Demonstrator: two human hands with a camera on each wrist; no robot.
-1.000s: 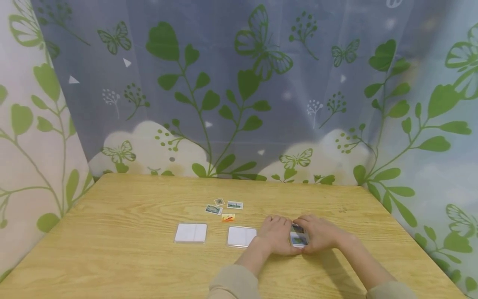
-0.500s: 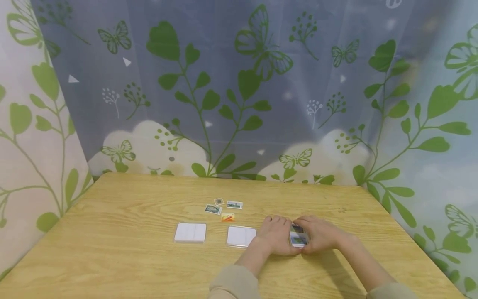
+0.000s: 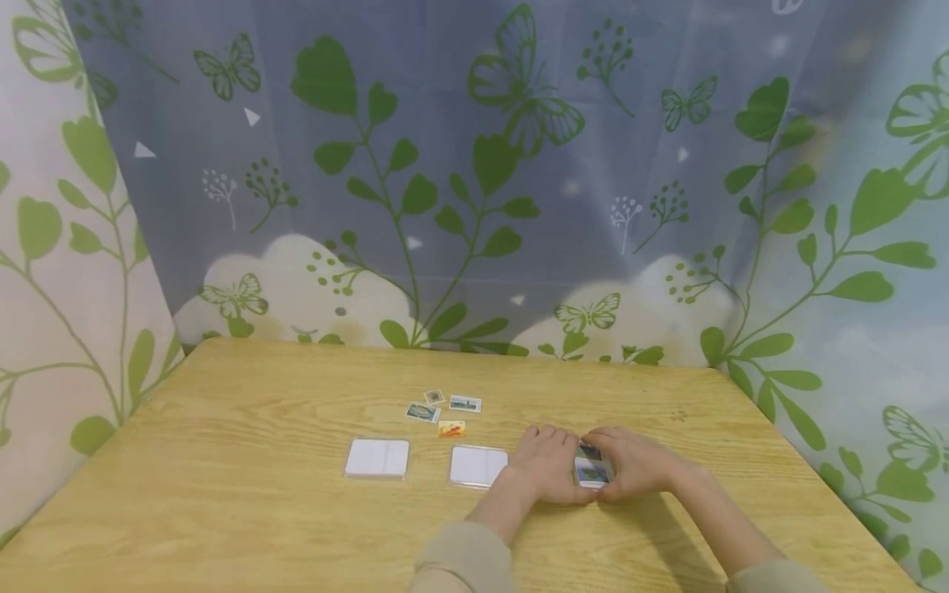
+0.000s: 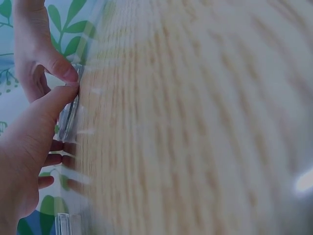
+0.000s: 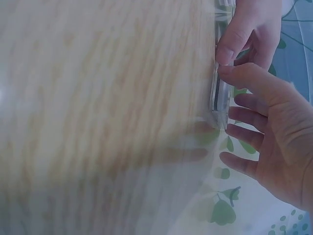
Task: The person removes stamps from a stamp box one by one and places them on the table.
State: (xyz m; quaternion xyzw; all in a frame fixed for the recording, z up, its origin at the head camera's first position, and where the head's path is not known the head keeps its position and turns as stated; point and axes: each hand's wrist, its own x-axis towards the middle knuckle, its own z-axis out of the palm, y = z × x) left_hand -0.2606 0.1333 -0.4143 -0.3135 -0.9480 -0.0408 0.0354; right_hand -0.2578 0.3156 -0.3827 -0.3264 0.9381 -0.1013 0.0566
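My left hand (image 3: 547,465) and right hand (image 3: 641,463) grip a small clear plastic case (image 3: 592,475) from its two sides, low over the table. Stamps with dark and blue-green pictures show through the case between the hands. Both thumbs meet at the near edge; in the right wrist view the right thumb presses the case (image 5: 221,100) while the other fingers spread behind it. The left wrist view shows the case (image 4: 71,120) edge-on. Much of it is hidden under the hands.
Left of the hands lie two more clear cases with white inserts, a middle case (image 3: 478,466) partly behind the left wrist and a left case (image 3: 376,458). Several loose stamps (image 3: 451,429) lie behind them on the wooden table (image 3: 245,511). A patterned curtain (image 3: 445,272) hangs at the back.
Both hands stay in place on the case. The whole head view has shifted very slightly; the loose stamps and other cases lie as before.
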